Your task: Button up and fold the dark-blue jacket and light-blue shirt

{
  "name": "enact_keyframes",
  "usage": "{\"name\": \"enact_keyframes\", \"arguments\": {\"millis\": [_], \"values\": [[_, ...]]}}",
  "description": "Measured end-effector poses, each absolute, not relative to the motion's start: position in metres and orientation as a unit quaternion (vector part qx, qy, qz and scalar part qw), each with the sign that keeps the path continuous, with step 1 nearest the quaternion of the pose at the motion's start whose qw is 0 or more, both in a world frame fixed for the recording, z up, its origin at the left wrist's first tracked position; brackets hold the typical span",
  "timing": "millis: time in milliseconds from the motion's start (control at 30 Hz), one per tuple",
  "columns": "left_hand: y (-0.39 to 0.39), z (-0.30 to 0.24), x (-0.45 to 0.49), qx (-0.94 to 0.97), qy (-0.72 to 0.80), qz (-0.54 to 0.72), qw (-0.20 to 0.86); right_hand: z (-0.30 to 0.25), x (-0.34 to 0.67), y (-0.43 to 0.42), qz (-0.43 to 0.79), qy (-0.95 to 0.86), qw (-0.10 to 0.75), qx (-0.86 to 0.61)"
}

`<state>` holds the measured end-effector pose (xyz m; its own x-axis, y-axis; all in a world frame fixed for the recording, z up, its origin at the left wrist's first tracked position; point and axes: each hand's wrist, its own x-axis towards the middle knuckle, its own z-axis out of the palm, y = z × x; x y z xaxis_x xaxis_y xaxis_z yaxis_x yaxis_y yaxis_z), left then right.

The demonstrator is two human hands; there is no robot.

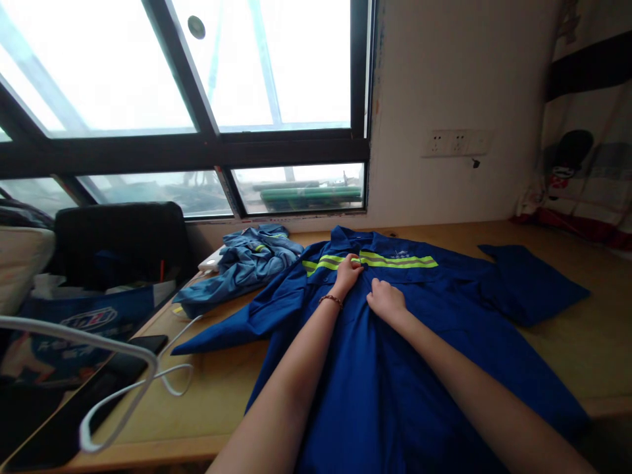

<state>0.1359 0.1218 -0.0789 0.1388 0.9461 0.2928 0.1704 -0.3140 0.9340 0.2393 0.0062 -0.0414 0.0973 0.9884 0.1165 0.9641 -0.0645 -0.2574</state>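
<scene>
A dark blue work jacket (429,316) lies spread face up, its collar toward the window and a yellow-green reflective stripe (405,261) across the chest. My left hand (349,268), with a beaded bracelet on the wrist, pinches the jacket's front opening at the stripe. Just below and to the right, my right hand (386,299) is closed on the front edge of the same jacket. One sleeve stretches out to the left; the other is bent at the right. The jacket's lower part hangs toward me between my forearms.
A crumpled lighter blue garment (257,257) lies at the table's back left beside a white power strip (211,262). A white cable (143,355) loops over the wooden table's (212,401) left side. A black chair (123,240) and a blue bag (93,322) stand left.
</scene>
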Motion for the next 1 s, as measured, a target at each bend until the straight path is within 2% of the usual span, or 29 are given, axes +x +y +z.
{"name": "enact_keyframes", "arguments": {"millis": [67,167,333,467,633,733,833,1000], "values": [[0.134,-0.077,0.137,0.643,0.447,0.497,0.373,-0.041,0.239,0.008,0.075,-0.666,0.125,-0.731],[0.150,-0.075,0.137,0.640,0.456,0.500,0.363,-0.048,0.239,0.011,0.053,-0.668,0.175,-0.722],[0.159,-0.076,0.136,0.625,0.435,0.488,0.427,-0.059,0.240,0.013,0.023,-0.655,0.210,-0.726],[0.148,-0.074,0.136,0.622,0.424,0.466,0.465,-0.060,0.252,0.021,0.090,-0.651,0.231,-0.718],[0.125,-0.057,0.130,0.546,0.469,0.450,0.528,-0.066,0.266,0.034,0.203,-0.626,0.337,-0.674],[0.109,-0.046,0.126,0.519,0.510,0.483,0.488,-0.073,0.270,0.041,0.242,-0.614,0.361,-0.659],[0.092,-0.048,0.126,0.596,0.478,0.455,0.457,-0.077,0.272,0.043,0.246,-0.612,0.371,-0.654],[0.067,-0.074,0.128,0.737,0.446,0.415,0.293,-0.071,0.273,0.035,0.200,-0.640,0.348,-0.656]]}}
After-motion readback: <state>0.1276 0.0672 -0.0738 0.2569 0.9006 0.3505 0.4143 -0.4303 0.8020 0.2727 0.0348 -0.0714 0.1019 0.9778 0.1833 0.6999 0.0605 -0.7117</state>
